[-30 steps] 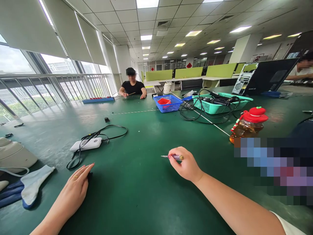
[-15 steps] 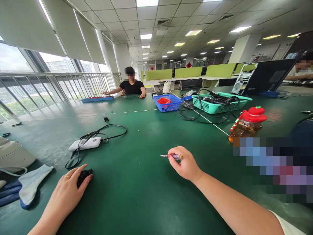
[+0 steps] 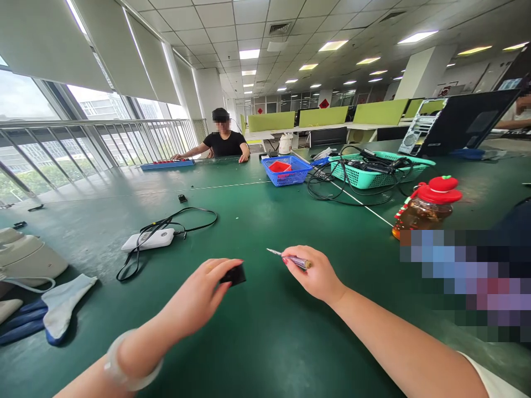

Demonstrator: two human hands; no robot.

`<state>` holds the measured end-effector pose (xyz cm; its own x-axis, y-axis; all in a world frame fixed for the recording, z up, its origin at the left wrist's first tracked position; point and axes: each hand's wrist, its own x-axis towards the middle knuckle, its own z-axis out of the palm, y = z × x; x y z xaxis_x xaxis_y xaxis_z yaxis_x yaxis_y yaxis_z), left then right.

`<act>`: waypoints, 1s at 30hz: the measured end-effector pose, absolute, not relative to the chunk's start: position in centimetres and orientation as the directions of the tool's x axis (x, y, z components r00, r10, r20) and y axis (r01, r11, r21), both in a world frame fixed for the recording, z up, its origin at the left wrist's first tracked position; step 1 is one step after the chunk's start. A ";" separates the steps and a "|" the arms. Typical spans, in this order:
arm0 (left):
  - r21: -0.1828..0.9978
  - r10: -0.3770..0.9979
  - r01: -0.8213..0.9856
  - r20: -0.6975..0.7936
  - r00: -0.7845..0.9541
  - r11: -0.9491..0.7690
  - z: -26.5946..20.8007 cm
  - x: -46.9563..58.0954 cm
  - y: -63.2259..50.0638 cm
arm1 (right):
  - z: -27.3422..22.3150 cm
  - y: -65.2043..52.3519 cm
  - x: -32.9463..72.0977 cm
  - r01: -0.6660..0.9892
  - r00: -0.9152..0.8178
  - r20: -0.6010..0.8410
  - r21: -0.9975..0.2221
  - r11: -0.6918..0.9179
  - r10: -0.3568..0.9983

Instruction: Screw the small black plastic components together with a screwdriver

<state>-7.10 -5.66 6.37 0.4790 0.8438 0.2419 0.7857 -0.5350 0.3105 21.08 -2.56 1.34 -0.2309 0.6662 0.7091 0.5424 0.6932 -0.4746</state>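
Note:
Between the thumb and fingers of my left hand [image 3: 203,293] is a small black block-shaped part [image 3: 234,275], slightly blurred; its exact kind does not show. My right hand [image 3: 315,275] is closed round the handle of a small screwdriver [image 3: 299,262] with a clear purplish grip. Its thin metal tip points left, above and to the right of the black part, and the two do not touch. Both hands are over the green tabletop [image 3: 265,342].
A white power adapter [image 3: 149,240] with black cable lies at left, beyond a blue-and-white glove [image 3: 68,309]. Farther off are a blue basket [image 3: 287,176], a teal basket of cables [image 3: 365,178] and a red-lidded jar [image 3: 427,213]. A person [image 3: 226,143] sits at the far edge.
My left hand has picked up the black part and carried it right, toward the screwdriver. The right hand stays nearly in place, with the screwdriver's tip tilted slightly upward.

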 end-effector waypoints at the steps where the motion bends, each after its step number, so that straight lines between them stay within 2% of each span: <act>1: 0.333 0.827 0.758 0.250 0.504 -0.562 6.1 -5.5 -4.8 | 1.3 -2.5 21.1 0.520 -0.233 0.712 -0.485 0.703 0.663; 4: 0.391 0.800 0.698 0.258 0.542 -0.600 4.3 -1.8 -2.0 | 1.2 -2.2 21.2 0.493 -0.235 0.722 -0.488 0.720 0.651; 7: 0.454 0.809 0.672 0.258 0.529 -0.584 2.3 0.2 0.2 | 1.3 -2.2 21.2 0.549 -0.209 0.735 -0.458 0.699 0.645; 12: 0.680 0.889 0.590 0.225 0.398 -0.436 0.7 0.5 1.8 | 2.1 -2.9 21.2 0.582 -0.181 0.771 -0.416 0.698 0.611; 16: 0.814 0.920 0.474 0.177 0.349 -0.336 0.4 -0.1 2.2 | 2.6 -3.5 21.1 0.526 -0.275 0.795 -0.347 0.777 0.541; 22: 0.826 0.923 0.465 0.160 0.349 -0.320 0.5 -0.1 2.3 | 2.9 -4.2 20.8 0.460 -0.449 0.803 -0.168 0.872 0.392; 30: 0.764 0.896 0.502 0.222 0.385 -0.405 0.2 0.0 2.2 | 2.5 -3.8 20.5 0.540 -0.503 0.732 -0.149 0.828 0.460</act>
<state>-0.03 2.24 0.16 0.3845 0.8960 0.2219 0.5022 -0.4048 0.7642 20.50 -3.84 2.49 -0.5028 0.4595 0.7322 0.5403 0.8282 -0.1488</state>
